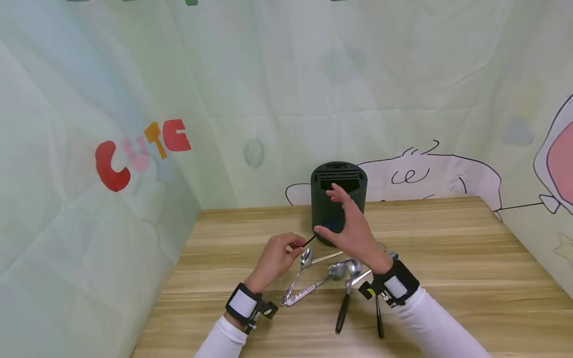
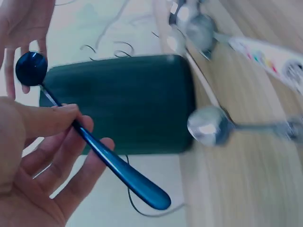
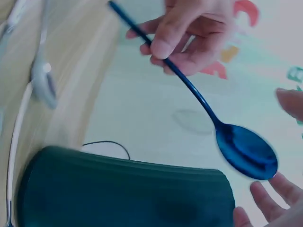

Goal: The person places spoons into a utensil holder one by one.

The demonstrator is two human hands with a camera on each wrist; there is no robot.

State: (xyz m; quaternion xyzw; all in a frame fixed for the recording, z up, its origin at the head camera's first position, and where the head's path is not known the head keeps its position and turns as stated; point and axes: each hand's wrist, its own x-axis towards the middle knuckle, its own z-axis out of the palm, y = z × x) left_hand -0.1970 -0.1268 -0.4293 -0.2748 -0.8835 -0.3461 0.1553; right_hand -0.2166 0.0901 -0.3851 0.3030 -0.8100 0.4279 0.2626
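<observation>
My left hand (image 1: 278,256) pinches a shiny dark blue spoon (image 2: 128,175) by its slim handle between thumb and fingers. The spoon is held up at a slant, its bowl towards the right hand in the head view. My right hand (image 1: 355,231) has its thumb and fingers spread, beside the spoon's bowl (image 3: 246,151). In the right wrist view its fingertips (image 3: 265,198) are right at the bowl's edge, while its thumb is apart from it. Behind both hands stands a dark green utensil holder (image 1: 327,209) with slots in its top, partly hidden by the right hand.
Several pieces of cutlery lie in a loose pile on the wooden table (image 1: 215,298), before the holder. Among them are a spoon with a patterned white handle (image 1: 302,295), a silver spoon (image 1: 306,257) and a black-handled piece (image 1: 342,313). A printed cloth (image 1: 268,99) hangs behind.
</observation>
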